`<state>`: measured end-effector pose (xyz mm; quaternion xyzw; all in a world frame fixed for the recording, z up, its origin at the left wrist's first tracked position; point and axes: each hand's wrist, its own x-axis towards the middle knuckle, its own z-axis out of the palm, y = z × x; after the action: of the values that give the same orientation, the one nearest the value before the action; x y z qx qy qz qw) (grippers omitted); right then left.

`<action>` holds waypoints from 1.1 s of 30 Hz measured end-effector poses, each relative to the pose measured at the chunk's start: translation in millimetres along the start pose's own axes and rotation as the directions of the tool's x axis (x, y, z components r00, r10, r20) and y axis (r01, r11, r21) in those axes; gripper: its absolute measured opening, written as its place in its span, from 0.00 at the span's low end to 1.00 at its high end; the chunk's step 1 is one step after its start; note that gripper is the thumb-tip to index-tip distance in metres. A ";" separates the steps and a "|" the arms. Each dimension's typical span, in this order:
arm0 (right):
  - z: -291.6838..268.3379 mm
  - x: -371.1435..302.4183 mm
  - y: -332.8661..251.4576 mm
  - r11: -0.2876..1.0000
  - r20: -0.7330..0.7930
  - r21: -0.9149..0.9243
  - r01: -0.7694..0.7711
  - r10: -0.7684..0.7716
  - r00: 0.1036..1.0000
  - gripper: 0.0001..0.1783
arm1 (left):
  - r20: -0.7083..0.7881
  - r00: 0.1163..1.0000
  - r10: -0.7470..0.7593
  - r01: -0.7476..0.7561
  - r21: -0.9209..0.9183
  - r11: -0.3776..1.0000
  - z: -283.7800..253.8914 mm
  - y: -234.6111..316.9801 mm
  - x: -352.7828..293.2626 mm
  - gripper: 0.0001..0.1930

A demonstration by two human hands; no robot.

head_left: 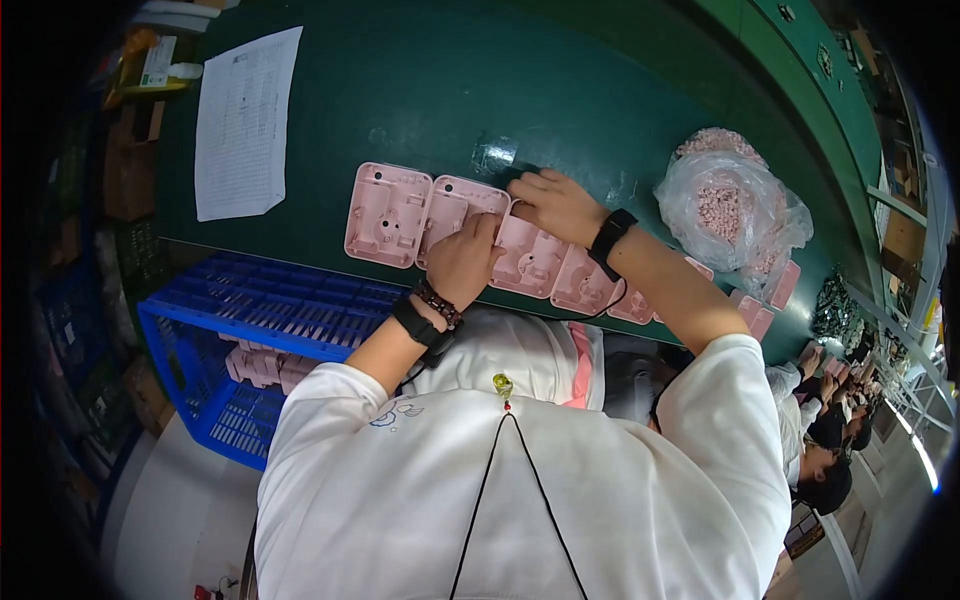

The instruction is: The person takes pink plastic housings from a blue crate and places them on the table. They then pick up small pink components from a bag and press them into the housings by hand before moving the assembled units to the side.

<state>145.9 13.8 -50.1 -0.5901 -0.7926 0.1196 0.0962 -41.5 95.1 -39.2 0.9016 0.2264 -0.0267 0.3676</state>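
A row of pink plastic housings [387, 222], open side up, lies along the near edge of the green table. My left hand [462, 262] reaches over the second housing [448, 203], its fingers bent down at the border with the third housing [525, 262]. My right hand [558, 206] is at the far edge of that third one, fingers curled together and pointing left. Both hands are closed; whatever small thing the fingertips pinch is hidden. More pink housings [584, 283] continue to the right under my right forearm.
A clear plastic bag of small pink parts [722, 212] sits at the right. A printed paper sheet [243, 130] lies at the left. Below the table edge stands a blue plastic crate [240, 310] with pink pieces inside. Other people sit farther along at the right.
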 end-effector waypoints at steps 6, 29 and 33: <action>-17.0 -15.3 -8.2 0.999 -0.119 -0.028 -0.030 0.027 0.993 0.07 | -0.024 1.000 0.003 -0.006 -0.107 0.994 3.2 -3.2 1.0 0.15; -27.7 11.0 -100.6 0.952 -0.290 0.186 -0.243 0.290 0.912 0.11 | 0.530 0.845 0.064 0.493 -0.728 -0.477 -24.1 -12.8 9.4 0.26; -23.6 11.4 -100.7 0.861 -0.317 0.403 -0.310 0.449 0.835 0.08 | 0.560 0.827 -0.046 0.499 -0.771 -0.396 -30.0 -5.3 2.3 0.21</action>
<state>57.7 -1.2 3.1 -0.7239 -0.5885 0.1462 0.3291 -45.3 119.6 -21.3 0.1243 0.3206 -0.0572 0.9373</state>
